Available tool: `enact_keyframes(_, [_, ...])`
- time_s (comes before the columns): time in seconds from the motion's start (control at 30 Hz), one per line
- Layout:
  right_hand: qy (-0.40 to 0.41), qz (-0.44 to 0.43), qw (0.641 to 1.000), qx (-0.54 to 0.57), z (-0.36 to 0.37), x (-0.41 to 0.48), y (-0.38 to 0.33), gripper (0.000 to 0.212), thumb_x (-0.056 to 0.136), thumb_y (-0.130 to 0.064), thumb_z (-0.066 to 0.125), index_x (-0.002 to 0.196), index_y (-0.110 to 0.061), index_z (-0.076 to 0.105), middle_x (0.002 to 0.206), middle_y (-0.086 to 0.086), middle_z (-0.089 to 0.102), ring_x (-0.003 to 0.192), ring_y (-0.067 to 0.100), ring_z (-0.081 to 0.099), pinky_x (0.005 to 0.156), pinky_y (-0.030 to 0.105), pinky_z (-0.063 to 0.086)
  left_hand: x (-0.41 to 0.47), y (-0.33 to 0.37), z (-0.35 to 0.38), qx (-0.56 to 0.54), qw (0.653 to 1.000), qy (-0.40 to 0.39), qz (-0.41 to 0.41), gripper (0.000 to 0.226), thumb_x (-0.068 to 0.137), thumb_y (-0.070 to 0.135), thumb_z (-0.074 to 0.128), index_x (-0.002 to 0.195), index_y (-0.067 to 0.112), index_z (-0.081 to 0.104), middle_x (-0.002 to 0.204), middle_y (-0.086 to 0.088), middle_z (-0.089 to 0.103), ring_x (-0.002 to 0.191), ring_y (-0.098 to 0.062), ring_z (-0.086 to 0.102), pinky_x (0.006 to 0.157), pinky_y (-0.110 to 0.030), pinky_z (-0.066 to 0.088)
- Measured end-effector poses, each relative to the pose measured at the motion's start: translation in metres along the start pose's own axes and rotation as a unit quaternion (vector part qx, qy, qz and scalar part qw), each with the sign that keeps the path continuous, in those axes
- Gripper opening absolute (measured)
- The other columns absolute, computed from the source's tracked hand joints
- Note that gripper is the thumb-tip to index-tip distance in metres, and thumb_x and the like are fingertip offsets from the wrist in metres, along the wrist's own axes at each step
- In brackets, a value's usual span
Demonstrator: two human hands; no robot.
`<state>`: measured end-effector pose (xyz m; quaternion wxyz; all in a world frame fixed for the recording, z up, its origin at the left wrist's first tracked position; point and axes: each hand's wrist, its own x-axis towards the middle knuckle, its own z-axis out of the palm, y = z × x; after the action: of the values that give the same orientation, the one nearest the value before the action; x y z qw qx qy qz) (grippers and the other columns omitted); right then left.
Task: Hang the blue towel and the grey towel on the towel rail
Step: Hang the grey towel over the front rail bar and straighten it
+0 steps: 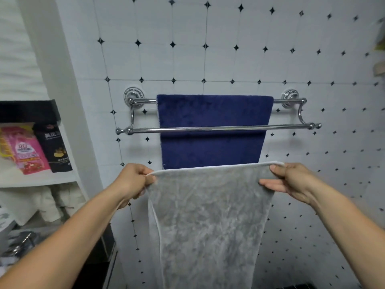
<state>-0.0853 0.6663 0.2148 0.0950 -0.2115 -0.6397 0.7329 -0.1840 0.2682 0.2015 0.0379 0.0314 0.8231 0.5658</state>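
Note:
A chrome double towel rail (145, 129) is fixed to the tiled wall. The blue towel (212, 113) hangs over its back bar and drops behind the front bar. Below the rail I hold the grey towel (208, 215) stretched flat by its top edge. My left hand (133, 181) pinches the top left corner. My right hand (291, 180) pinches the top right corner. The grey towel's lower part runs out of view at the bottom.
White shelves (41, 180) stand at the left with a pink packet (29, 151), a black packet (56, 149) and folded white cloths below. A white pillar (68, 80) separates the shelves from the tiled wall. Some items show at the far right edge.

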Motion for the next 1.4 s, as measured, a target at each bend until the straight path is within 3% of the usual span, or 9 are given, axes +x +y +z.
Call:
enact_keyframes(0.23, [-0.011,-0.009,0.992,0.123,-0.007,0.068,-0.024,0.008,0.090,0.002,0.062,0.096,0.007,0.059,0.072,0.020,0.073,0.063,0.028,0.075,0.049,0.025,0.057,0.026,0.036,0.035,-0.208,0.975,0.065,-0.035,0.003,0.095,-0.001,0.054,0.095,-0.002,0.057,0.074,-0.020,0.064,0.042,-0.020,0.067,0.040,-0.022,0.054])
enact_keyframes(0.43, [-0.038,-0.035,0.962,0.266,0.001,0.120,-0.053,0.011,0.093,0.010,0.049,0.099,0.005,0.057,0.067,0.014,0.074,0.057,0.020,0.073,0.053,0.024,0.059,0.056,0.066,0.054,-0.479,0.869,0.124,-0.012,0.033,0.091,-0.013,0.049,0.122,-0.003,0.049,0.102,-0.018,0.056,0.083,-0.030,0.065,0.062,-0.024,0.059])
enact_keyframes(0.53, [-0.061,-0.074,0.924,0.370,0.009,0.133,-0.060,0.029,0.092,0.017,0.040,0.110,0.001,0.055,0.089,0.018,0.072,0.065,0.023,0.075,0.073,0.034,0.061,0.064,0.077,0.066,-0.525,0.841,0.125,0.047,0.026,0.090,-0.019,0.038,0.089,-0.001,0.056,0.104,-0.019,0.058,0.091,-0.028,0.063,0.064,-0.025,0.060])
enact_keyframes(0.67, [-0.128,-0.117,0.869,0.463,0.009,0.132,-0.059,0.040,0.080,0.026,0.030,0.099,0.001,0.055,0.103,0.024,0.064,0.078,0.032,0.075,0.076,0.040,0.061,0.070,0.082,0.069,-0.555,0.819,0.119,0.082,0.034,0.091,-0.020,0.033,0.091,0.004,0.058,0.098,-0.011,0.063,0.093,-0.023,0.065,0.070,-0.029,0.061])
enact_keyframes(0.8, [-0.216,-0.162,0.841,0.469,0.000,0.127,-0.061,0.031,0.071,0.000,0.043,0.092,0.002,0.065,0.095,0.016,0.069,0.094,0.032,0.069,0.089,0.042,0.056,0.068,0.082,0.073,-0.610,0.780,0.068,0.119,0.046,0.081,-0.021,0.031,0.096,0.000,0.068,0.094,-0.013,0.073,0.090,-0.024,0.072,0.088,-0.036,0.058])
enact_keyframes(0.93, [-0.125,-0.139,0.872,0.452,0.014,0.125,-0.073,0.022,0.082,-0.021,0.072,0.092,-0.007,0.059,0.092,0.008,0.060,0.094,0.024,0.066,0.099,0.045,0.050,0.066,0.093,0.072,-0.676,0.719,0.026,0.160,0.030,0.062,-0.003,0.060,0.092,-0.001,0.059,0.098,-0.017,0.066,0.100,-0.032,0.065,0.097,-0.042,0.052])
enact_keyframes(1.03, [-0.083,-0.139,0.887,0.432,0.024,0.126,-0.076,0.018,0.082,0.000,0.069,0.088,-0.012,0.055,0.090,0.009,0.057,0.091,0.023,0.061,0.097,0.039,0.051,0.066,0.107,0.083,-0.636,0.753,0.086,0.144,0.006,0.084,0.006,0.067,0.085,0.008,0.060,0.086,-0.008,0.069,0.084,-0.019,0.070,0.081,-0.030,0.058])
enact_keyframes(1.17, [-0.063,-0.160,0.886,0.431,0.024,0.122,-0.071,0.031,0.087,0.010,0.059,0.084,-0.018,0.048,0.078,0.008,0.055,0.075,0.019,0.062,0.091,0.038,0.052,0.067,0.108,0.091,-0.595,0.775,0.178,0.119,0.031,0.082,-0.013,0.063,0.084,0.014,0.048,0.075,-0.005,0.053,0.068,-0.014,0.059,0.073,-0.025,0.055])
enact_keyframes(1.4, [-0.047,-0.192,0.931,0.308,0.017,0.114,-0.064,0.034,0.085,0.005,0.064,0.070,-0.020,0.046,0.067,-0.004,0.052,0.071,0.011,0.059,0.063,0.021,0.047,0.063,0.095,0.090,-0.550,0.805,0.172,0.145,0.032,0.081,-0.015,0.060,0.098,0.010,0.052,0.071,-0.001,0.052,0.060,-0.006,0.057,0.071,-0.019,0.054])
